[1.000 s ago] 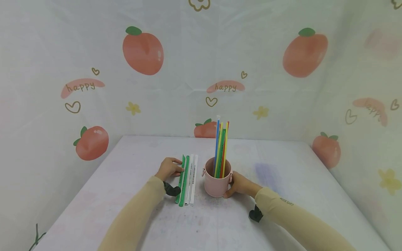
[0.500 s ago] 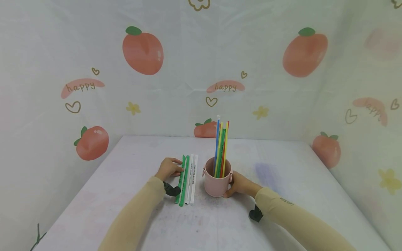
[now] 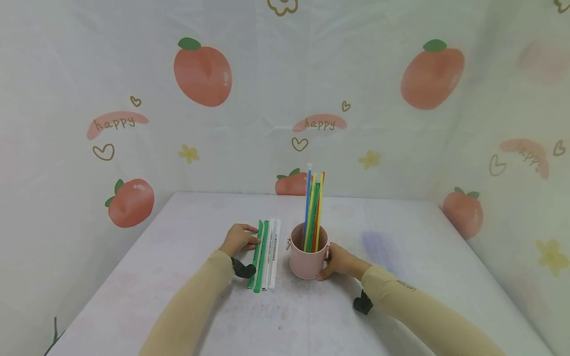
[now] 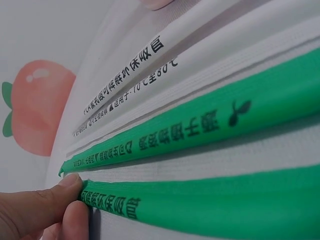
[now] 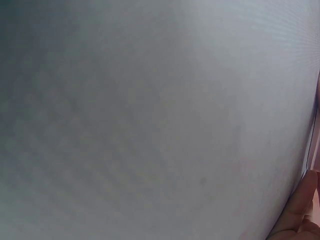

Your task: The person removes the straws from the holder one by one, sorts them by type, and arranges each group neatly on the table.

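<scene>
Several wrapped drinking straws lie side by side on the table. My left hand (image 3: 239, 239) is at the leftmost green-wrapped straw (image 4: 235, 200), pinching its far end between thumb and fingers in the left wrist view. Right beside it runs a second green-wrapped straw (image 4: 185, 134), then white-wrapped straws (image 3: 274, 262) with dark print. A pink bucket (image 3: 305, 267) with small ring handles stands to the right of the row. Blue, yellow, green and red straws (image 3: 308, 198) rise upright from it. My right hand (image 3: 340, 261) grips the bucket's right side; the right wrist view catches only some fingers (image 5: 299, 197).
Everything stands on a white table (image 3: 276, 331) with a faint purple stain (image 3: 380, 252) right of the bucket. A white backdrop curtain (image 3: 258, 74) with printed fruit closes off the back and sides. A thin dark cord (image 3: 54, 336) shows at lower left.
</scene>
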A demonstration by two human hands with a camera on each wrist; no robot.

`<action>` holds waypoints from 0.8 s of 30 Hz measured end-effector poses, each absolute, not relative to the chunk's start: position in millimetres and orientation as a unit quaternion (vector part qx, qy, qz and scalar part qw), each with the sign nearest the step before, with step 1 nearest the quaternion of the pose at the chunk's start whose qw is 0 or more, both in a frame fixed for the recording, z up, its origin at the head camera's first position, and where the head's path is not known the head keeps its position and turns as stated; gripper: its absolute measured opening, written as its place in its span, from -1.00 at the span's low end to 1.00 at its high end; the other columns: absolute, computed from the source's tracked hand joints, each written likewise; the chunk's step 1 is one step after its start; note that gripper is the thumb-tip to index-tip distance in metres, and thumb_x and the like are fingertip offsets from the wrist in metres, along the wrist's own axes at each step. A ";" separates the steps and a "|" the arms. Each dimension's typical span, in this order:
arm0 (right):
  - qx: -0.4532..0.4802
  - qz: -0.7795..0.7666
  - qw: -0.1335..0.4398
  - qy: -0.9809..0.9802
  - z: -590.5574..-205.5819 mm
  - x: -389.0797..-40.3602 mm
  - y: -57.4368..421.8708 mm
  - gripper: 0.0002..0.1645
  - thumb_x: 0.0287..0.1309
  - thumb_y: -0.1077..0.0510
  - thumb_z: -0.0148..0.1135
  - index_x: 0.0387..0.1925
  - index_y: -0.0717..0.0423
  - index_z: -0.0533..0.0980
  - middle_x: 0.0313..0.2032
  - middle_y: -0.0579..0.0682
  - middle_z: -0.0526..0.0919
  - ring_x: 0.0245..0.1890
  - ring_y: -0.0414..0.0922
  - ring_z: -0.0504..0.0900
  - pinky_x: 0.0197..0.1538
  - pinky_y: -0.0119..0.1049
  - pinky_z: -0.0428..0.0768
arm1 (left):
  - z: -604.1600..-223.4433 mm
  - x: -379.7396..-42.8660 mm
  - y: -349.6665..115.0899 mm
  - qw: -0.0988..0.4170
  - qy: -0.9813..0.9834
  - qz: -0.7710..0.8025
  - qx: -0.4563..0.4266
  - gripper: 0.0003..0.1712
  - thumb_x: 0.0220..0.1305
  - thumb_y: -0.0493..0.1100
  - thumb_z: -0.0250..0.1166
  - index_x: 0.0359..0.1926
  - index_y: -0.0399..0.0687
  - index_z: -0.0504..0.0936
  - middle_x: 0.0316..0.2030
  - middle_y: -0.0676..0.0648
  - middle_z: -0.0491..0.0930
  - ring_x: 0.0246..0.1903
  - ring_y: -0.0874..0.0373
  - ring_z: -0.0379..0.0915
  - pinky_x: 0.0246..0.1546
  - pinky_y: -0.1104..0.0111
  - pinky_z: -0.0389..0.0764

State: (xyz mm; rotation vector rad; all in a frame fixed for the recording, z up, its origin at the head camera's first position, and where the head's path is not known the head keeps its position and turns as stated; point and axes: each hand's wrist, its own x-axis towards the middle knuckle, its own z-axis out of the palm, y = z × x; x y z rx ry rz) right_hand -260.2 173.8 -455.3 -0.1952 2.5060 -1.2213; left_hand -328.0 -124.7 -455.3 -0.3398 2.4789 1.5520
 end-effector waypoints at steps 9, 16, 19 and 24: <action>-0.073 -0.430 0.176 0.882 -453.8 -258.8 174.1 0.00 -0.38 0.28 0.66 0.20 0.27 0.37 0.24 0.20 0.48 0.32 0.18 0.35 0.38 0.11 0.27 | -454.3 -326.8 -125.9 0.101 0.835 0.528 -0.116 -0.53 0.05 -0.36 0.45 0.05 -0.21 0.64 -0.22 -0.21 0.63 -0.63 0.28 0.50 -0.52 0.50 0.63; -0.079 -0.437 0.172 0.880 -454.3 -258.0 174.0 -0.04 -0.39 0.31 0.66 0.17 0.26 0.39 0.22 0.17 0.50 0.31 0.17 0.36 0.38 0.10 0.28 | -455.5 -328.0 -126.3 0.102 0.834 0.529 -0.121 -0.54 0.04 -0.35 0.46 0.03 -0.20 0.64 -0.15 -0.23 0.62 -0.63 0.28 0.50 -0.51 0.50 0.63; -0.076 -0.434 0.173 0.881 -454.6 -258.0 174.0 -0.02 -0.38 0.30 0.66 0.19 0.26 0.38 0.23 0.18 0.49 0.31 0.18 0.36 0.38 0.10 0.28 | -455.6 -328.2 -126.5 0.104 0.832 0.532 -0.122 -0.55 0.05 -0.34 0.46 0.03 -0.20 0.64 -0.13 -0.23 0.61 -0.62 0.28 0.50 -0.50 0.50 0.63; -0.078 -0.436 0.173 0.880 -454.3 -257.8 174.1 -0.04 -0.37 0.31 0.66 0.18 0.26 0.39 0.23 0.18 0.49 0.31 0.18 0.37 0.37 0.10 0.29 | -454.5 -328.1 -126.4 0.105 0.829 0.536 -0.124 -0.54 0.04 -0.35 0.46 0.04 -0.20 0.64 -0.13 -0.23 0.61 -0.62 0.28 0.50 -0.50 0.50 0.63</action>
